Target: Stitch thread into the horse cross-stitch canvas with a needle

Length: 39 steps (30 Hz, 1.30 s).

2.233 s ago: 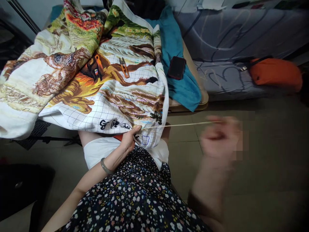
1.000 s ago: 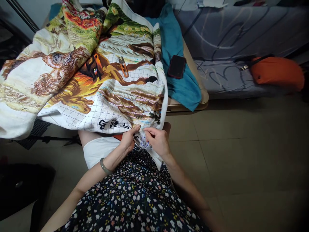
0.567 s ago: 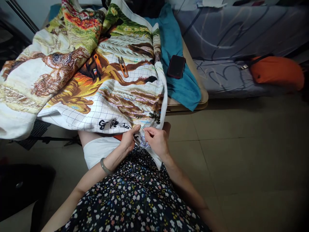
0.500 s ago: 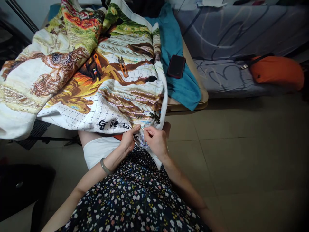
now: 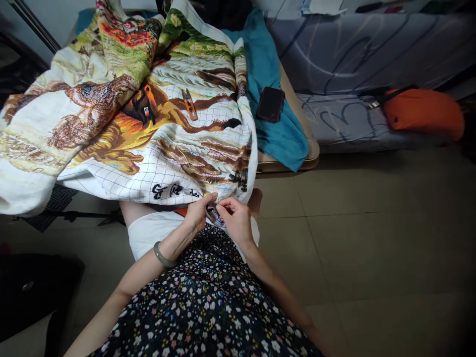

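A large cross-stitch cloth (image 5: 126,178) with a printed grid and stitched horses spreads over my lap and the surface ahead. Its near edge is pinched between the thumb and fingers of my left hand (image 5: 197,212), by some black stitched characters. Close beside it, my right hand (image 5: 238,218) is closed in a pinch at the cloth; the needle in its fingertips is almost hidden. On top of the stitching lie orange-handled thread snips (image 5: 190,105), apart from both hands.
A dark phone (image 5: 270,104) rests on a teal cloth (image 5: 288,141) at the right of the fabric. Further right, an orange bag (image 5: 424,114) sits on a grey patterned couch (image 5: 334,114). Below is tiled floor (image 5: 357,238). A black tripod leg (image 5: 85,216) stands at left.
My right hand has moved slightly left and in toward the cloth and my left thumb. The needle glint between the hands no longer shows clearly. My left hand keeps its grip.
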Tool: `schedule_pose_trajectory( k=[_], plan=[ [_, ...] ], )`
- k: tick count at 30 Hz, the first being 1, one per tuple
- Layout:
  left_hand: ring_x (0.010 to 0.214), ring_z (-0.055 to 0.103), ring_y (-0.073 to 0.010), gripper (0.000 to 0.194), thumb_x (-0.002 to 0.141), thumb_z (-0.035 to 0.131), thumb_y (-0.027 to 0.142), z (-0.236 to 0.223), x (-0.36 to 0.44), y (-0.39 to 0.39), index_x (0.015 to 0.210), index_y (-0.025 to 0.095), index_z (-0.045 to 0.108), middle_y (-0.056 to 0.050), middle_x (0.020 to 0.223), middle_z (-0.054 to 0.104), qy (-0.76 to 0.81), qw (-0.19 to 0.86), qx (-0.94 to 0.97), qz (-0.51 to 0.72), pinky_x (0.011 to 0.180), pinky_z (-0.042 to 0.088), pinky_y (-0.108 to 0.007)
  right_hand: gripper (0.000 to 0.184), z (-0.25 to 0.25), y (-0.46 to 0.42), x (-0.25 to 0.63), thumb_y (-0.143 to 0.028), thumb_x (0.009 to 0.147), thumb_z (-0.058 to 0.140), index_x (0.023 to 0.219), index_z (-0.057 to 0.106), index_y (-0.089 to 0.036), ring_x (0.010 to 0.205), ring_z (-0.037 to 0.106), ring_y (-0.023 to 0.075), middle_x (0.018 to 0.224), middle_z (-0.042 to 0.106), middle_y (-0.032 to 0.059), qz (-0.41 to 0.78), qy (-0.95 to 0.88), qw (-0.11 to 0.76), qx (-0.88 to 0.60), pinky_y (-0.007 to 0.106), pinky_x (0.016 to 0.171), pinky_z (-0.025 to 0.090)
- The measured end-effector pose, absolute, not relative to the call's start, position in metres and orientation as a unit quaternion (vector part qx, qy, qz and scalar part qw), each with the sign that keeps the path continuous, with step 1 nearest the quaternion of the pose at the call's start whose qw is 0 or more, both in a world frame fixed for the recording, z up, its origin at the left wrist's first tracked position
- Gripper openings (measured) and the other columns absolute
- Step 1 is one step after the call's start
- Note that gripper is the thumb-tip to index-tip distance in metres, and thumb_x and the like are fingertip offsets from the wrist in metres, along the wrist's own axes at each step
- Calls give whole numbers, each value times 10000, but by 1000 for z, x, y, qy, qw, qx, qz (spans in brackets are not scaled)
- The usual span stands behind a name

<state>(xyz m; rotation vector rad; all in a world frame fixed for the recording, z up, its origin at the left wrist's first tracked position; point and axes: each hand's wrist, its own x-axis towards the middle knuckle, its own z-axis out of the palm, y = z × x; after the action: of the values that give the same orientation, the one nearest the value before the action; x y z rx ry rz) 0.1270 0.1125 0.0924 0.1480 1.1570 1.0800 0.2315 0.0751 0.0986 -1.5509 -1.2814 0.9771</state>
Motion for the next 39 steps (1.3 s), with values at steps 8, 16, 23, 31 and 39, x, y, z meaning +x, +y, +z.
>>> schedule_pose_trajectory(
  k=[8,16,23,31,39],
  plan=[
    [523,554,-108,241,498,844,199,94,129,113,590,139,629,-4,585,636,522,690,67,497,551,426,-253,136,98,74,229,-284,808,574,731,629,-188,669,632,174,712,681,43,379,-507,444,-634,265,593,495],
    [496,539,-104,306,472,871,254,92,127,112,605,138,622,14,565,615,511,705,77,485,529,431,-255,121,94,75,227,-289,796,591,738,629,-191,536,579,150,610,630,7,407,-476,457,-632,275,559,502],
    [524,560,-106,279,482,862,236,94,128,113,619,130,642,3,588,634,510,707,68,485,557,442,-258,130,97,74,229,-274,821,563,742,628,-194,650,615,169,703,672,33,369,-519,446,-628,271,611,488],
    [518,556,-104,272,490,856,231,94,128,114,610,142,629,16,575,621,517,704,69,481,581,449,-267,156,100,75,230,-253,833,539,733,644,-197,655,604,170,706,673,32,319,-562,432,-630,283,649,469],
    [506,520,-99,277,482,857,242,93,128,113,588,135,625,13,558,597,508,708,71,485,540,400,-256,133,96,77,230,-289,807,593,733,643,-190,551,577,152,609,633,7,376,-499,461,-630,272,574,474]
  ],
)
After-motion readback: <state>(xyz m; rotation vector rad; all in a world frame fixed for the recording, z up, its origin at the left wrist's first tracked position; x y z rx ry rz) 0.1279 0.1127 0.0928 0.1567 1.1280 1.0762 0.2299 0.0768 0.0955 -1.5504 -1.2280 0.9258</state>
